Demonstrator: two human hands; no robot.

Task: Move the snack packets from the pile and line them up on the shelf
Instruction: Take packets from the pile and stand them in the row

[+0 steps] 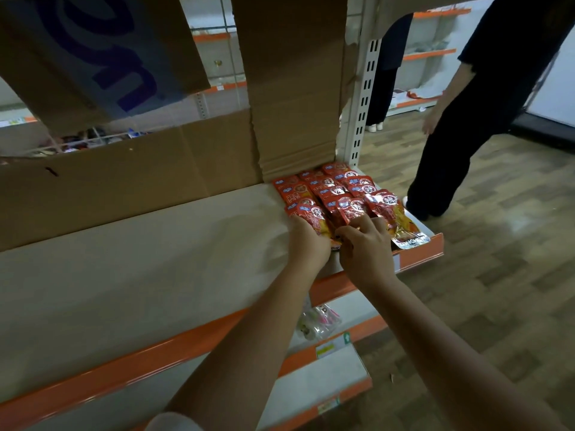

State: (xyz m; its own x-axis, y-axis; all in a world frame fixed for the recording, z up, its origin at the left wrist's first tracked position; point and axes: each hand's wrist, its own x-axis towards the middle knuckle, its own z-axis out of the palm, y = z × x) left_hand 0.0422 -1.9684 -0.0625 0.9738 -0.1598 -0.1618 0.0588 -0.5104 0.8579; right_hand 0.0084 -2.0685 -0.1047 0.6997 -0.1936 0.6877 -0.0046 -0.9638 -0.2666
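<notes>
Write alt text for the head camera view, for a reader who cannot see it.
Two bare hands, the left hand and right hand, rest on the front row of red snack packets lined up at the right end of a pale shelf with an orange edge. Brown cardboard lines the back, and a person in black stands on the wooden floor to the right.

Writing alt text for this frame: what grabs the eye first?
The block of glossy red snack packets lined up in rows at the right end of the pale shelf with the orange front edge stands out first. The left hand and right hand meet at the front row, fingers on the packets. Behind stand brown cardboard sheets, and a person in black clothes stands in the aisle to the right.
</notes>
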